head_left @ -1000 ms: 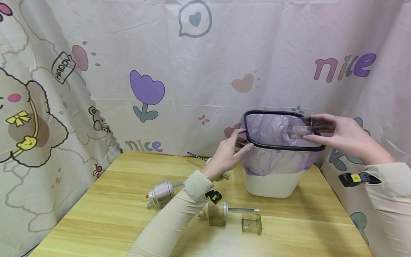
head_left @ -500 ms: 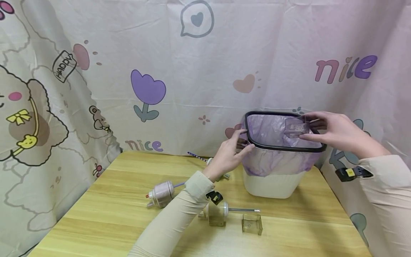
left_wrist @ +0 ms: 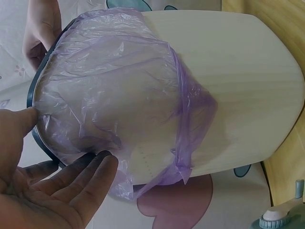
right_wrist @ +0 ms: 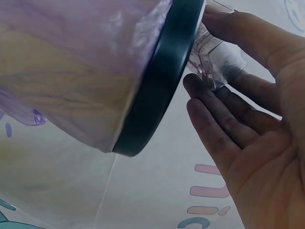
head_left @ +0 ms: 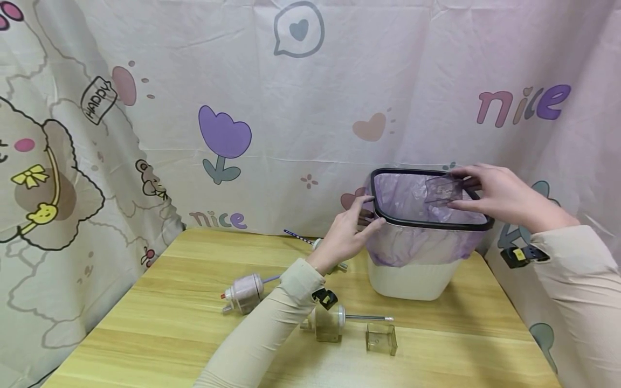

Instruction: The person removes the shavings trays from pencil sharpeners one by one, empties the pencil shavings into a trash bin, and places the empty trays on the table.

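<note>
My right hand (head_left: 502,194) pinches a clear plastic shavings box (head_left: 442,191) between thumb and fingers. The box is tilted over the mouth of a white trash bin (head_left: 412,280) with a black rim and a purple liner bag (head_left: 405,188). In the right wrist view, the box (right_wrist: 219,59) is partly hidden behind the rim (right_wrist: 157,81). My left hand (head_left: 344,234) holds the bin at its left front corner. The left wrist view shows its thumb at the rim and its fingers against the liner (left_wrist: 114,86).
A pencil sharpener (head_left: 327,322) with a pencil stands near the front beside a second clear box (head_left: 380,339). To the left lies another sharpener (head_left: 245,292). A third, with a dotted pencil (head_left: 298,236), is partly hidden behind my left hand. A printed curtain (head_left: 301,97) hangs behind the table.
My right hand has moved slightly left and tilted the clear box further over the bin's mouth. The left hand stays at the rim.
</note>
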